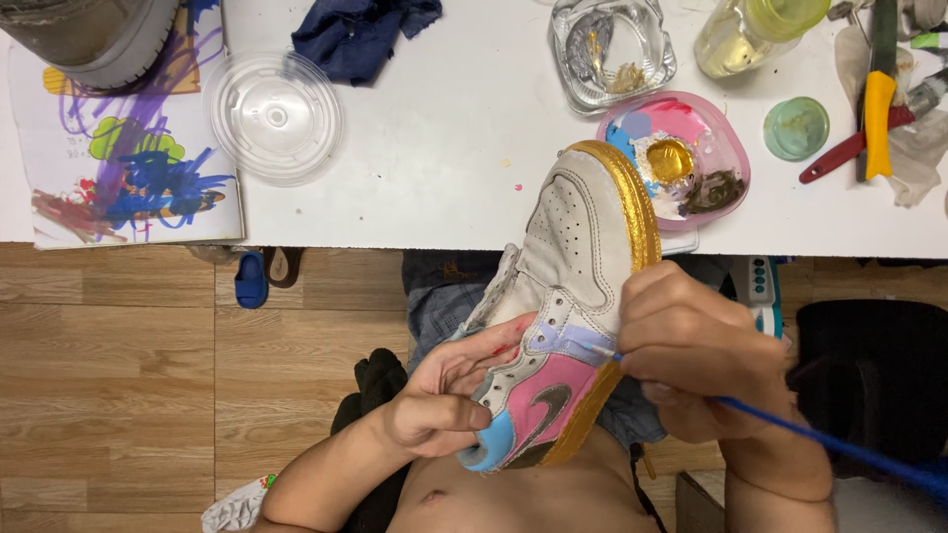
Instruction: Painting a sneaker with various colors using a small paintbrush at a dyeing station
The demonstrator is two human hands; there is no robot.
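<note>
A white sneaker (578,247) with pink, light blue and lilac panels and a gold-painted sole edge lies tilted over my lap, toe toward the table. My left hand (444,390) grips it from the left at the heel and ankle, thumb on the light blue heel. My right hand (696,360) holds a thin blue-handled paintbrush (829,444); its tip touches the lilac side panel near the sole. A pink palette dish (681,163) with gold, blue and dark paint sits on the white table (444,148) just past the toe.
On the table are a clear plastic lid (274,116), a dark blue cloth (360,35), a glass dish (612,49), a yellowish bottle (750,30), a small green lid (796,128), tools at right (874,99), a coloured drawing (128,158) and a grey shoe (99,35). Wooden floor lies below.
</note>
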